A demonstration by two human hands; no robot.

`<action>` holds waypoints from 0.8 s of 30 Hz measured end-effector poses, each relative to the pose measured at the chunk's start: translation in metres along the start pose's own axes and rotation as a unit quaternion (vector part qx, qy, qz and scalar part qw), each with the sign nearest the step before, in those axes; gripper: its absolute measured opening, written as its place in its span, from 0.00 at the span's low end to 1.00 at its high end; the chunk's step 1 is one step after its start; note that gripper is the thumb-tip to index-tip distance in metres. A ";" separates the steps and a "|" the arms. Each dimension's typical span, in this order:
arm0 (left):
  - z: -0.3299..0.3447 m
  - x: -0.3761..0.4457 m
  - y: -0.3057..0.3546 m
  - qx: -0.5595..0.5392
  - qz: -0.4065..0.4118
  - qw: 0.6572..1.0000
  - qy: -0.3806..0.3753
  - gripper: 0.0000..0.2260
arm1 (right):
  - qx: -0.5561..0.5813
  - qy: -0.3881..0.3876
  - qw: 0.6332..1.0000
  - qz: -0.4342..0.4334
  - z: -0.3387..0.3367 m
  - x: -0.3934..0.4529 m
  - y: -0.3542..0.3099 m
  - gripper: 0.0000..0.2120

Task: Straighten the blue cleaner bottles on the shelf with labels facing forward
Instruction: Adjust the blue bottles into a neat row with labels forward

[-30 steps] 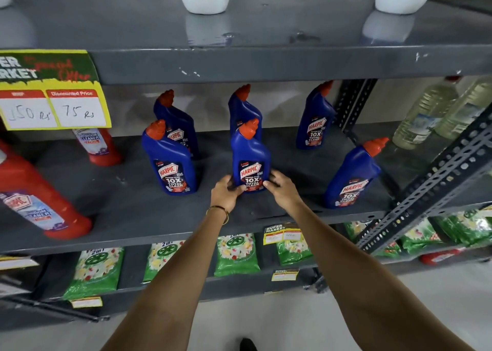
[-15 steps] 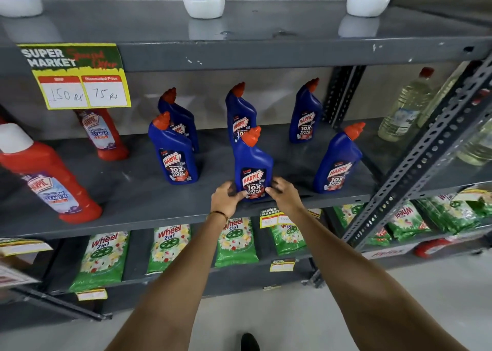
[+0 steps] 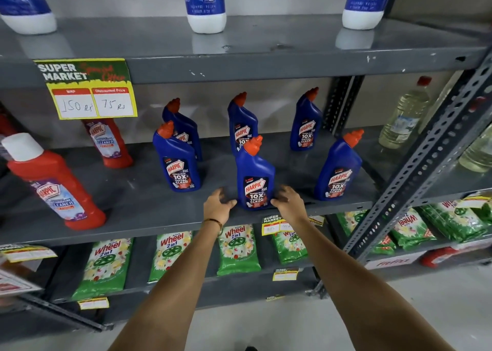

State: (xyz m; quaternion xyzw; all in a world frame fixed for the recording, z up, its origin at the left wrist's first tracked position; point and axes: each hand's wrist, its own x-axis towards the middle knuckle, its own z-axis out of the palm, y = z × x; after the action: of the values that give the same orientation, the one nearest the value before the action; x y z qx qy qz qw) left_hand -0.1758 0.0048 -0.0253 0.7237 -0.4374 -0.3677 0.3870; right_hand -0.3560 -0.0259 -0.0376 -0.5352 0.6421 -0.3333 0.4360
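Several blue cleaner bottles with orange caps stand on the grey middle shelf point(image 3: 149, 209) in two rows. The front middle bottle point(image 3: 254, 175) stands upright near the shelf's front edge, label forward. My left hand point(image 3: 217, 206) is at its lower left, fingers spread, with only the thumb tip at the base. My right hand point(image 3: 288, 202) presses its fingers against the base's right side. The front left bottle point(image 3: 177, 164) and front right bottle point(image 3: 338, 172) lean slightly. Three back bottles point(image 3: 306, 127) also show their labels; the back left one is half hidden.
Red bathroom cleaner bottles point(image 3: 56, 188) stand at the shelf's left. A price sign point(image 3: 90, 89) hangs from the upper shelf, which holds white-based bottles point(image 3: 206, 7). Green detergent packs point(image 3: 237, 249) lie on the lower shelf. A slotted steel upright point(image 3: 426, 161) crosses the right side, with clear bottles point(image 3: 402, 119) behind it.
The front middle bottle has been drawn toward the shelf's front edge between my hands. My left hand's fingers have come off its side. The view has tilted up.
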 end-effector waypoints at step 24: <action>-0.138 0.010 -0.071 0.008 0.005 1.000 -0.016 0.26 | -0.007 0.036 0.999 -0.005 0.132 -0.070 -0.050 0.22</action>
State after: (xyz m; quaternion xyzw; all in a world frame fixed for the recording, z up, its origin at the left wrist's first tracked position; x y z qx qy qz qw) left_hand -0.0273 0.0511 -0.0307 0.7191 -0.4497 -0.3735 0.3757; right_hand -0.2119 0.0372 -0.0309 -0.5289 0.6573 -0.3501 0.4069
